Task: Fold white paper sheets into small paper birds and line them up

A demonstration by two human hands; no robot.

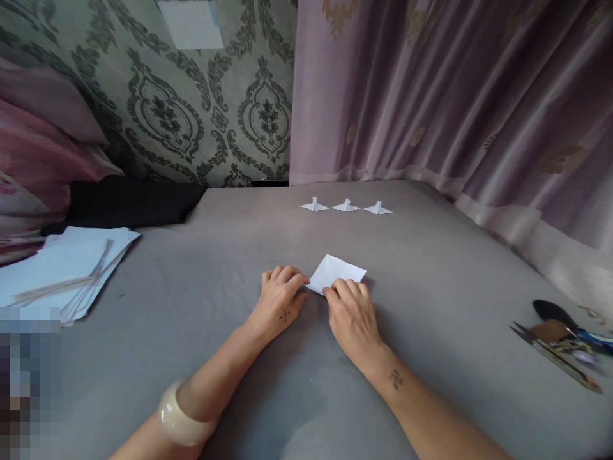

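A small white sheet of paper [336, 271], roughly diamond-shaped from here, lies on the grey cloth surface [230, 255] in the middle of the head view. At its left corner my left hand [281, 300] pinches the paper between thumb and forefinger. My right hand [352, 313] has its fingers curled over the near edge, covering part of that side. The thumb of the right hand is mostly hidden under the fingers.
Three folded paper birds [345, 205] stand in a row near the far edge. A stack of white paper [62, 268] lies at the left, by a black cloth [129, 201]. Scissors [565, 322], pencil-like tools [558, 358] and small items lie at the right, below the purple curtain [383, 96].
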